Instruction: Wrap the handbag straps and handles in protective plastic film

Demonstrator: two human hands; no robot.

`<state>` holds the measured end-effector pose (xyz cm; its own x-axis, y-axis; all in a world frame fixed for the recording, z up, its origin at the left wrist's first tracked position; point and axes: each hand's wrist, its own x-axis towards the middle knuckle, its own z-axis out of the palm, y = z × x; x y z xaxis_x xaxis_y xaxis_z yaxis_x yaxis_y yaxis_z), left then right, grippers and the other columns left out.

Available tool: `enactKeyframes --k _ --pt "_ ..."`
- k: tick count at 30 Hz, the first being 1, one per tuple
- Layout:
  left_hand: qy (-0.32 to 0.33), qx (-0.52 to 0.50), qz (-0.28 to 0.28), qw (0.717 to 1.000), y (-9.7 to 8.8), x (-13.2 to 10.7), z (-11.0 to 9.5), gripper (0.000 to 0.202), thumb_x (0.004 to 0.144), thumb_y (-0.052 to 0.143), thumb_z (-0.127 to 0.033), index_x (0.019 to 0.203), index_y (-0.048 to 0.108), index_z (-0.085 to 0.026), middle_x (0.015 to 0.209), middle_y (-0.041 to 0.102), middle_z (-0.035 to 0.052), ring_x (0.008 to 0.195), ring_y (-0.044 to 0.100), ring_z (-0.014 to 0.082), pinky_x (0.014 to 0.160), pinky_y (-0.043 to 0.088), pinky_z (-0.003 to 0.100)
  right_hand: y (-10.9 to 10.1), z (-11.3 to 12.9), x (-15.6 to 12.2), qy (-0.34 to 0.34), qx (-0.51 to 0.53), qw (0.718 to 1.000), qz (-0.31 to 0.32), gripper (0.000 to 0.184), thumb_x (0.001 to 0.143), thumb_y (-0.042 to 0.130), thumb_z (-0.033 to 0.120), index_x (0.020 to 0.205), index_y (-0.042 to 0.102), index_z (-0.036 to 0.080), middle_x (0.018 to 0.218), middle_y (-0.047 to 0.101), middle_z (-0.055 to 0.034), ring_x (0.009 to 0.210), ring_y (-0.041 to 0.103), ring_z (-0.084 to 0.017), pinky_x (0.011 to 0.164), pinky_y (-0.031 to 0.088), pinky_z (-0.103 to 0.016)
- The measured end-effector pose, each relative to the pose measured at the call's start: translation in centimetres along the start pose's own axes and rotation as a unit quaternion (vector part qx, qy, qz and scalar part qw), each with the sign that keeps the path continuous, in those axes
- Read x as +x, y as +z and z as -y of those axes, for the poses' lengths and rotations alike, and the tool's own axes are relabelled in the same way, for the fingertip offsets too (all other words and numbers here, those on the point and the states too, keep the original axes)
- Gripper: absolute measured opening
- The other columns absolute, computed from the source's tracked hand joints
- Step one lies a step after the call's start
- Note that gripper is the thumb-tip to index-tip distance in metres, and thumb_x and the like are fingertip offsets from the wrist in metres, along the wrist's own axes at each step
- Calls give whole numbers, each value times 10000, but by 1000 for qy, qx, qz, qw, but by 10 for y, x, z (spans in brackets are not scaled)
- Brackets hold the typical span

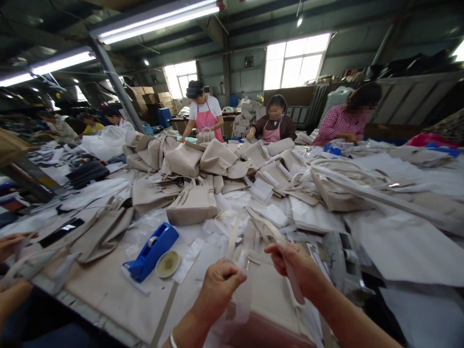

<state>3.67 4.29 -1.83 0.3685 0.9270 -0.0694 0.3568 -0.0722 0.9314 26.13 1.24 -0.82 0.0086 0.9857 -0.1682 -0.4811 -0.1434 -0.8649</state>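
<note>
A beige handbag (271, 290) lies in front of me, its handles pointing away and a small gold zip pull (249, 261) near its top. My left hand (221, 287) is closed in a pinch at the bag's left side. A thin translucent white wrapping sheet (243, 302) hangs from its fingertips over the bag. My right hand (302, 270) is closed around a beige strap (294, 282) at the bag's right side. Part of the strap passes below the palm, and the fingers hide the rest.
A blue tape dispenser (152, 251) and a small round dish (167, 264) stand to the left. A grey tape dispenser (342, 261) is at the right. Beige bags (192, 205) pile up beyond. Another person's hands (14, 246) work at the left edge; several people sit or stand across the table.
</note>
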Motion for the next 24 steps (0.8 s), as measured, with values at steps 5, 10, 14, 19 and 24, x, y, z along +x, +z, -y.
enactKeyframes --k 5,10,14,19,24 --pt "-35 -19 19 999 6 -2 -9 200 713 731 -279 565 656 -166 648 576 2 675 531 147 692 414 256 1 20 9 -67 -8 997 32 330 751 768 465 931 784 189 699 622 -30 538 479 -75 491 352 -198" --pt "-57 -44 45 996 9 -4 -15 160 683 723 -210 551 651 -155 655 566 -5 651 519 129 633 389 232 9 19 14 -127 -53 990 33 248 717 803 422 873 798 230 923 651 -59 657 544 -123 558 466 -244" --pt "-69 -57 63 994 9 -7 -15 137 695 713 -224 588 670 -150 668 590 -3 657 531 130 636 393 231 14 21 13 -176 -133 975 38 219 732 787 411 855 802 231 860 644 -65 701 568 -162 568 503 -262" --pt "-66 -68 77 993 7 -9 -15 140 706 701 -226 595 666 -149 654 574 -11 644 509 122 624 381 225 16 22 9 -195 -194 961 29 203 739 775 394 858 806 232 906 655 -87 770 591 -199 590 524 -279" --pt "-55 -66 69 994 6 -9 -13 140 721 697 -237 616 668 -150 646 553 -19 643 492 119 624 364 230 18 20 7 -188 -208 960 23 211 740 767 406 853 806 232 944 656 -102 828 596 -237 636 531 -317"
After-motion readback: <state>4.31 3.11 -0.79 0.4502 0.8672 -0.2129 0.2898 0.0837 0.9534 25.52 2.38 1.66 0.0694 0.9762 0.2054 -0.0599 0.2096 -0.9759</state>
